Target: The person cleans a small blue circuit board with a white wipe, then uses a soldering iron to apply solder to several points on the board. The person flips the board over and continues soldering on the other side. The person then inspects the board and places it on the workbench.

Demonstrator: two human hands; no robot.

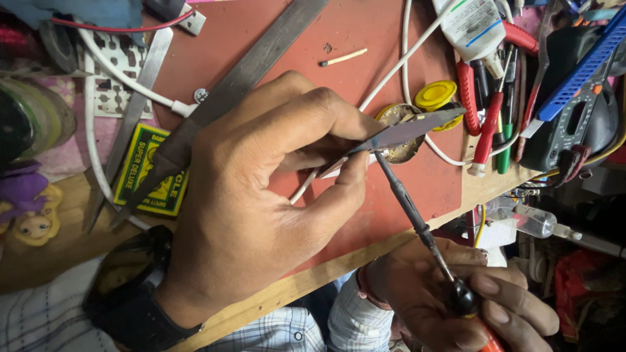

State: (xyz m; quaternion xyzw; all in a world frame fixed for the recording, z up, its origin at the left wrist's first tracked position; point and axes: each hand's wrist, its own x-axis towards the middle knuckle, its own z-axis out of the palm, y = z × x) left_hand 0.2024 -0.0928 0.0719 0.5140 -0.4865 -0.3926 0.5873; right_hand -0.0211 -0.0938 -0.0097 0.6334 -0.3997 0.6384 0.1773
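Head view: left hand [261,208] pinches tweezers [404,133]; right hand [456,300] grips what looks like a soldering iron [417,221]

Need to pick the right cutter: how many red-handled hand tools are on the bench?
2 that I can make out. One pair of red-handled pliers lies beside the yellow cap; another red-handled tool sits under the white glue bottle. Clutter may hide more.

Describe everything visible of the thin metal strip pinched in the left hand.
The metal strip is a thin, flat, grey sliver, dull and worn, tapering to a point at its far end. The left hand pinches its near end between thumb and fingers, holding it nearly level above the red mat. The soldering iron tip meets its underside, held by the right hand.
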